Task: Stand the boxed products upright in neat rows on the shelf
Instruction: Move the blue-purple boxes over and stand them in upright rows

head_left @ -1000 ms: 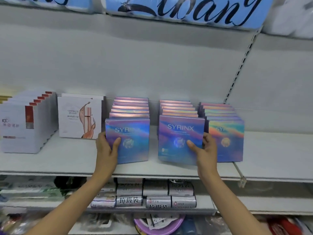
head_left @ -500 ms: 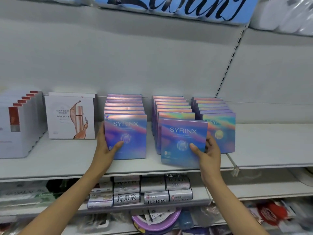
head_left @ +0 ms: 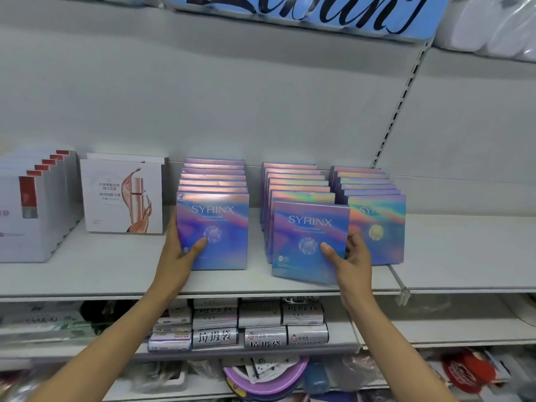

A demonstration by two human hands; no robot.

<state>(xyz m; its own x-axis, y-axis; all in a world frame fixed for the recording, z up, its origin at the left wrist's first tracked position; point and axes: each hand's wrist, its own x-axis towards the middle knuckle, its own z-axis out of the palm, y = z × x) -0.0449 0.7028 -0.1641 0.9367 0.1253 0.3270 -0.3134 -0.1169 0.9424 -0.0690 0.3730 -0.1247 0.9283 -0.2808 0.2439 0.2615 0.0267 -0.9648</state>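
three rows of iridescent syrinx boxes are seen on the white shelf (head_left: 87, 274), all upright, fronts toward the camera. the left row (head_left: 214, 177) is fronted by the left front box (head_left: 216, 227), which is gripped at its left edge by the left hand (head_left: 178, 256): thumb laid across the lower front face, fingers hidden behind the box, so the grip is a pinch on the box edge. that box stands flush with its row, bottom edge on the shelf. the middle row (head_left: 295, 181) is fronted by the middle front box (head_left: 310, 242), which is pinched at its right edge by the right hand (head_left: 352, 264): thumb pressed on the front face near the lower right, fingers curled round the edge behind. this box is pulled forward of its row, tilted slightly clockwise, and sits near the shelf's front lip; whether its base touches the shelf cannot be told. the right row (head_left: 365, 181) is partly covered by the right hand and the middle front box, its front box (head_left: 380, 227) untouched. to the left, a white marubi box (head_left: 121, 195) and a row of white boxes with red patches (head_left: 32, 210) are standing. on the lower shelf, silver rolls (head_left: 214, 338) are stacked.
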